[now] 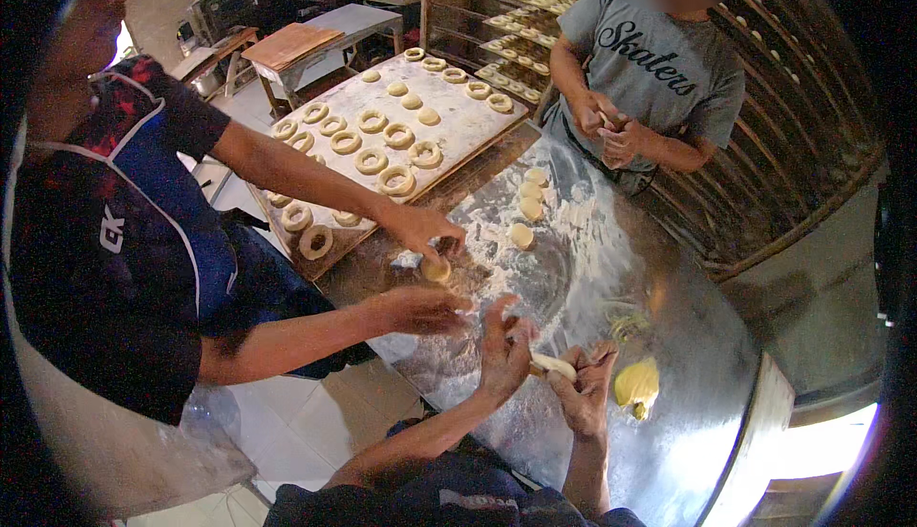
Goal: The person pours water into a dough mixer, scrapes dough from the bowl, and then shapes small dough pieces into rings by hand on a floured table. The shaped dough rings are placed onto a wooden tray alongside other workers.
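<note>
— While the wearer leans over the floured metal surface (669,451), what do the hands hold?

— Both hands grip one strip of pale dough (554,366). The left hand (503,350) is closed on its left end, and the right hand (585,389) pinches its right end, fingers curled.

— Where does that strip sit relative to the yellow lump (637,381)?

— Just left of the lump, raised off the surface between the two hands.

— And the others?

— Left of the lump, a person in a dark shirt presses a small dough piece (437,268) with one hand (420,229); that person's other hand (420,309) rests open nearby. Beyond the lump, four dough balls (528,204) lie in flour. Further back a wooden tray (458,126) carries dough rings (396,180). A person in a grey shirt (659,69) stands beyond the lump, both hands clasped together.
</note>
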The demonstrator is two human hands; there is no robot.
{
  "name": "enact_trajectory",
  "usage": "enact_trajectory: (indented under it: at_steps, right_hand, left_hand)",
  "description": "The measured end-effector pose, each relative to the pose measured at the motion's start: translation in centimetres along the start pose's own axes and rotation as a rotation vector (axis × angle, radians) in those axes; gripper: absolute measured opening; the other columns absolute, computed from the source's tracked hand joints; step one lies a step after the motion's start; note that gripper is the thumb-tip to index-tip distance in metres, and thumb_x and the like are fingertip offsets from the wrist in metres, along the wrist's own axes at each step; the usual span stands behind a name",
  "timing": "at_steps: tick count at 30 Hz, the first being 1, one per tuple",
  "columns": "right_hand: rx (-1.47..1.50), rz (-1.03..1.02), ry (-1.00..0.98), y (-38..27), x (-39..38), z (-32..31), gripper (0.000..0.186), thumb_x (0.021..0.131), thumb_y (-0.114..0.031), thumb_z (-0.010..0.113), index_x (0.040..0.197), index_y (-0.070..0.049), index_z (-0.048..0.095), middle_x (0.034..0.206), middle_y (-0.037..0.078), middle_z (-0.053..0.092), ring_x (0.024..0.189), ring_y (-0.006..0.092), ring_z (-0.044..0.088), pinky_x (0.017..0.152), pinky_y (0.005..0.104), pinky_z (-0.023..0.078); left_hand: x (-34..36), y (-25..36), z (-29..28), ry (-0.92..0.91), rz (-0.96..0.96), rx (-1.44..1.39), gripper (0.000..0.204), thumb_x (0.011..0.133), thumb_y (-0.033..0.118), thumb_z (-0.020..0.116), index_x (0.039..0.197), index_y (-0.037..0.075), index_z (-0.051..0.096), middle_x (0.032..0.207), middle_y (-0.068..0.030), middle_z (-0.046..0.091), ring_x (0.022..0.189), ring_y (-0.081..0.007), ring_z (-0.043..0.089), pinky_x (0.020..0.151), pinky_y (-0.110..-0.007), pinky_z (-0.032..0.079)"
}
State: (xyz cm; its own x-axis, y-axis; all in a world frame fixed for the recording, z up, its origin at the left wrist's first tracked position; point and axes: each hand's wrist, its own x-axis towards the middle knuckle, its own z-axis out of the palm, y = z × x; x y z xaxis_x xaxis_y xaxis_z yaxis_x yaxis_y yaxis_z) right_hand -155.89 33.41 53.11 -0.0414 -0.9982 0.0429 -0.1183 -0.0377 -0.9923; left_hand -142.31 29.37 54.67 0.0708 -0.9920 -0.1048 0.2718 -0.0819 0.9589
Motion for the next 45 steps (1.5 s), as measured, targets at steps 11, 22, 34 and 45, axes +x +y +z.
enact_trajectory:
  at_steps: [11, 22, 34, 45]
  right_hand:
    - [0.621, 0.163, -0.073, -2.4, -4.3, -2.3, 0.039, 0.089, -0.043, 0.040, 0.118, -0.019, 0.030, 0.097, 0.013, 0.056, 0.082, 0.0233, 0.059, 0.065, 0.0321, 0.049]
    - [0.476, 0.354, -0.337, -4.8, -7.1, -4.1, 0.074, 0.082, -0.077, 0.023, 0.125, -0.018, 0.029, 0.084, 0.017, 0.058, 0.054, 0.0179, 0.051, 0.052, 0.0281, 0.042]
    - [0.364, 0.088, -0.383, -2.7, -7.2, -3.8, 0.072, 0.081, -0.078, 0.021, 0.117, -0.016, 0.032, 0.080, 0.009, 0.054, 0.054, 0.0146, 0.043, 0.048, 0.0276, 0.033]
    - [0.412, 0.157, -0.395, -3.7, -4.5, -1.2, 0.063, 0.088, -0.070, 0.021, 0.107, -0.011, 0.034, 0.070, 0.006, 0.052, 0.051, 0.0146, 0.046, 0.055, 0.0277, 0.041]
  left_hand:
    - [-4.9, -2.5, 3.8, 0.175, 0.437, 0.153, 0.047, 0.097, 0.010, 0.037, 0.142, 0.011, 0.022, 0.092, -0.0116, 0.060, 0.071, -0.0194, 0.056, 0.066, -0.031, 0.047]
    - [-8.4, -2.2, 4.4, -0.041, 0.460, -0.061, 0.050, 0.098, 0.016, 0.035, 0.145, 0.009, 0.017, 0.080, -0.0054, 0.049, 0.068, -0.0142, 0.046, 0.066, -0.028, 0.043]
    - [-9.8, -0.2, 3.0, -0.194, 1.318, 0.522, 0.052, 0.097, 0.016, 0.041, 0.145, 0.015, 0.021, 0.073, -0.0029, 0.042, 0.059, -0.0122, 0.037, 0.054, -0.028, 0.038]
    - [-7.6, -0.3, 1.4, 0.122, 0.985, 0.649, 0.044, 0.097, 0.009, 0.040, 0.139, 0.001, 0.032, 0.094, -0.0182, 0.058, 0.077, -0.0276, 0.059, 0.068, -0.036, 0.047]
